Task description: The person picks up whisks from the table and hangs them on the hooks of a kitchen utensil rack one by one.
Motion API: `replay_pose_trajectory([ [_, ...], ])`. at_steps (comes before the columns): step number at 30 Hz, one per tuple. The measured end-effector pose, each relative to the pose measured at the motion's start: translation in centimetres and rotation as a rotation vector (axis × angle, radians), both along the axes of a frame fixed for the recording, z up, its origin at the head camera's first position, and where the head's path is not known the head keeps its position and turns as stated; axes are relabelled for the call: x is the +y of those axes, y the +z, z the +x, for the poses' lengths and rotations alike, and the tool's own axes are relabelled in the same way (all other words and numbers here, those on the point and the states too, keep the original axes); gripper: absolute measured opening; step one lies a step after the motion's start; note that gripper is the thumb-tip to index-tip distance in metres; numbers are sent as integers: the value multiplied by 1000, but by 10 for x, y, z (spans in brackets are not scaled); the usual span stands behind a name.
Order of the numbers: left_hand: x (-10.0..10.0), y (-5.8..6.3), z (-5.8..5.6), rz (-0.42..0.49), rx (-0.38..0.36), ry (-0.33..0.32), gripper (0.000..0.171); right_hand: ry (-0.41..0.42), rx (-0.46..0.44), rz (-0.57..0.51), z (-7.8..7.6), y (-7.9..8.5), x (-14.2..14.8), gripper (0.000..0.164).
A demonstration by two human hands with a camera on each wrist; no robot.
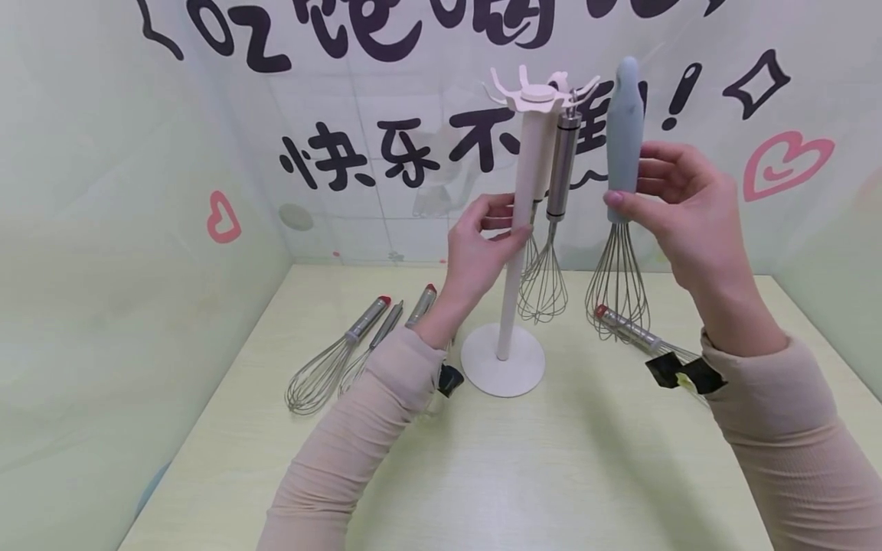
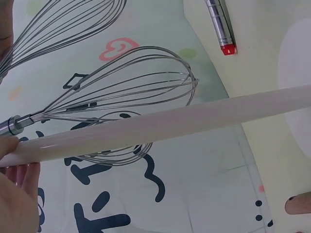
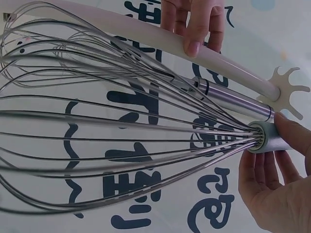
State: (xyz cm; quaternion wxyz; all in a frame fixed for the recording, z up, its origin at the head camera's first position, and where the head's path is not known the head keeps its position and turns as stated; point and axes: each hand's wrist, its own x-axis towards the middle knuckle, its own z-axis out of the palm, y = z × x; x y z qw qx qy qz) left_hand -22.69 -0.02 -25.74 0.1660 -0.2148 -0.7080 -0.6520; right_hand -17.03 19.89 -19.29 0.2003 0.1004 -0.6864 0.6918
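Observation:
A white stand (image 1: pixel 525 161) with a ring of hooks at its top rises from a round base. My left hand (image 1: pixel 482 237) grips its pole around mid-height. From one hook hangs a steel-handled whisk (image 1: pixel 563 164); another whisk (image 1: pixel 529 256) hangs behind the pole, mostly hidden. To the right of the stand, my right hand (image 1: pixel 696 207) holds a whisk with a light blue handle (image 1: pixel 625 122), upright with its wires down. In the right wrist view, thumb and fingers close around the lower end of that blue handle (image 3: pixel 272 138), apart from the hooks.
Several whisks lie on the pale table (image 1: pixel 517 474). A red-tipped whisk (image 1: pixel 324 371) and others are left of the base, partly behind the left arm. One more red-tipped whisk (image 1: pixel 627 329) lies at right, beneath the raised blue one. A printed backdrop (image 1: pixel 386 237) stands behind.

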Motion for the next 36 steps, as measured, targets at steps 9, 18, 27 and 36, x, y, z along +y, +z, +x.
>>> replay_pose_trajectory([
  [9,-10,1,-7,-67,-68,-89,42,13,25,-2,0,1,-7,44],
  [18,-12,2,-7,-70,-85,-146,44,3,25,13,0,2,-9,44],
  [27,-12,4,-7,-84,-130,-151,44,10,58,-11,-1,1,-12,43],
  [36,-13,3,-7,-81,-96,-148,44,-4,81,10,-1,1,-15,42],
])
